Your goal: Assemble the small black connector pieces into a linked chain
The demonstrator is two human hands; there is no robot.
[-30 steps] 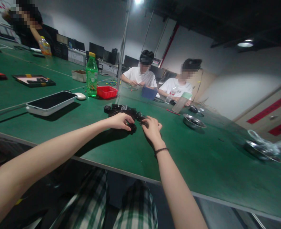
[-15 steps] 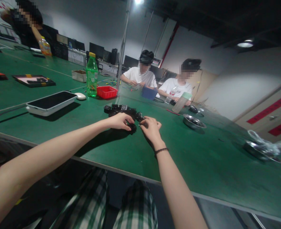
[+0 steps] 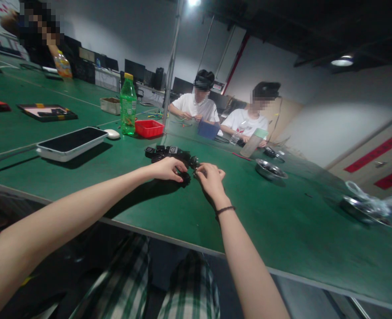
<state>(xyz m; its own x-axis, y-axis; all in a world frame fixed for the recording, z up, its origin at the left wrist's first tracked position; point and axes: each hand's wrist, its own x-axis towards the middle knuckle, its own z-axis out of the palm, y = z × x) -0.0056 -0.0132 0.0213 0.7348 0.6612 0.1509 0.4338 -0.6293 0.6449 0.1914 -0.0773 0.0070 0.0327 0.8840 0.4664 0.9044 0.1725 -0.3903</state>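
Observation:
On the green table, a small black jagged-edged part is between the thumb and fingers of my left hand, which are closed on it. Just behind that hand lies a cluster of black block-shaped parts, some with a round grey mark. My right hand is beside it, its thumb and fingertips pinched together. Something tiny and shiny shows at those fingertips, too small to name. Small dark and metallic pieces lie between the two hands, close to the right fingers. The fingers partly hide what they touch.
A white-framed tablet-like device, a mouse, a green bottle and a red bin stand to the left. Metal bowls sit to the right. Two people in white shirts work across the table.
My right fingers have shifted very slightly at the small pieces. My left hand keeps its hold on the black part, and the other things stay where they were.

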